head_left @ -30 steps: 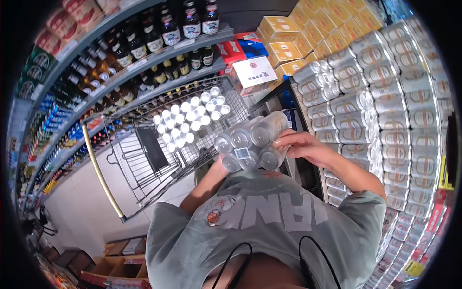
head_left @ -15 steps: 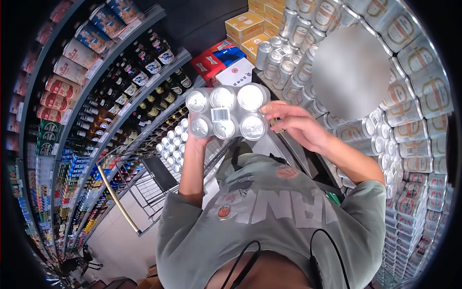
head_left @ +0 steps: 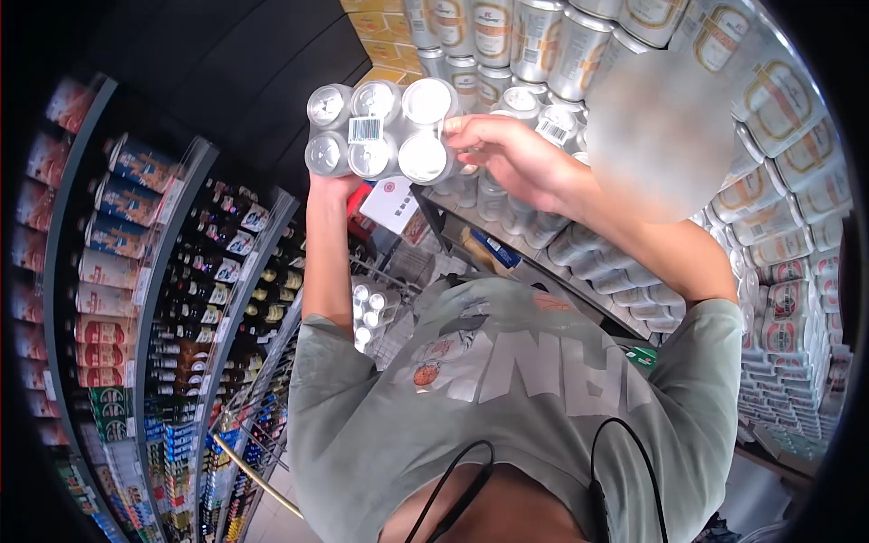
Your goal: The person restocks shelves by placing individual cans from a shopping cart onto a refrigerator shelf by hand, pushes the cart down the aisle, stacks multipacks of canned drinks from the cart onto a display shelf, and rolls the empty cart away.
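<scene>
A shrink-wrapped pack of silver cans (head_left: 392, 138) is held up in front of me, can ends facing the camera, with a barcode label in the middle. My left hand (head_left: 335, 186) grips it from below at the left end; most of its fingers are hidden behind the cans. At the right end, my right hand (head_left: 511, 156) has its bent fingers against the side of the pack, gripping the edge of the wrap. Behind the right hand, more silver cans (head_left: 493, 197) stand on a ledge.
Stacked beer cans (head_left: 787, 181) rise along the right side. Shelves of bottles (head_left: 217, 244) and cartons (head_left: 127, 199) curve along the left. A shopping cart with a yellow handle (head_left: 258, 475) stands low at left, with wrapped cans (head_left: 373, 309) in it. Yellow boxes (head_left: 385, 41) are stacked at the back.
The pack has shifted up and left in view, with both hands on it. My right fingers have closed in against its side. The view has turned toward the stacked cans, which appear nearer.
</scene>
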A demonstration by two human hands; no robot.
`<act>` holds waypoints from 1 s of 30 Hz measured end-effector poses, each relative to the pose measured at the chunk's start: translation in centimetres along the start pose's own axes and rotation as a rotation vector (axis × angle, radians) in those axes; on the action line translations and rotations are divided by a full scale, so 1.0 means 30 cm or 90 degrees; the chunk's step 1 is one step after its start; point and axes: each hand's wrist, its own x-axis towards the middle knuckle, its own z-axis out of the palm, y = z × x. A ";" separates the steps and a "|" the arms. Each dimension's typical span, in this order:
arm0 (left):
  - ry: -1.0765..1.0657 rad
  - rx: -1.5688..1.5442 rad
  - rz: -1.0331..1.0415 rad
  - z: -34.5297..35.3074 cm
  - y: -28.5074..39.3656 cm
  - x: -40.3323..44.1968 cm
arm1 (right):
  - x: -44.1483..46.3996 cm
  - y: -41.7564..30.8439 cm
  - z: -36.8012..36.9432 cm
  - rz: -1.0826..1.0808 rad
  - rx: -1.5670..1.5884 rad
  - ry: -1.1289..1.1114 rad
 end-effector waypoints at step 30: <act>0.235 0.109 0.371 -0.091 -0.388 0.522 | 0.237 -0.015 -0.140 0.020 -0.014 0.249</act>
